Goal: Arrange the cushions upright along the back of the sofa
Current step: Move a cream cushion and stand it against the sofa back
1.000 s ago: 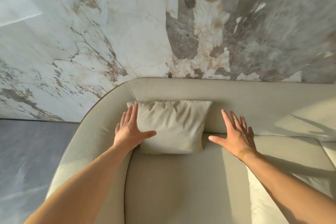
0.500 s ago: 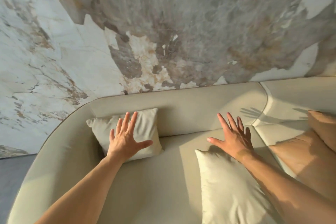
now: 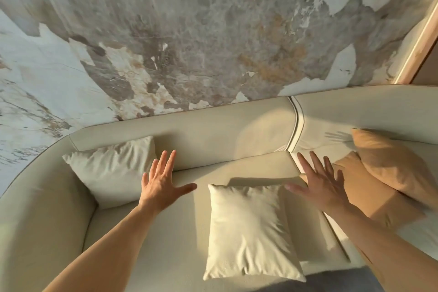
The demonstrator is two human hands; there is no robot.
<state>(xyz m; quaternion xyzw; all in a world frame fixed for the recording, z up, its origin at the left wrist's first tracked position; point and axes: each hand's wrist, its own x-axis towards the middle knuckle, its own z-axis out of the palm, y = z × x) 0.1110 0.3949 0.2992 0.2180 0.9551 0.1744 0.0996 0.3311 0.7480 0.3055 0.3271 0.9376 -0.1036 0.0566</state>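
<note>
A cream cushion [image 3: 111, 168] leans upright against the back of the cream sofa [image 3: 225, 130] in its left corner. A second cream cushion [image 3: 248, 230] lies flat on the seat in the middle. Two tan cushions sit at the right: one [image 3: 393, 163] leans on the backrest, the other [image 3: 369, 197] lies beneath it. My left hand [image 3: 163, 185] hovers open over the seat, just right of the corner cushion, touching nothing. My right hand [image 3: 320, 185] is open with spread fingers above the seat, between the flat cream cushion and the tan ones.
A marbled wall [image 3: 189, 31] rises directly behind the sofa. A wooden frame edge [image 3: 417, 45] stands at the far right. The sofa's curved left arm [image 3: 35, 208] bounds the seat. Grey floor [image 3: 343, 277] shows at the bottom edge.
My view has swung right along the sofa. My left hand has come off the corner cushion, which stays upright. Both hands now hover on either side of the flat cream cushion.
</note>
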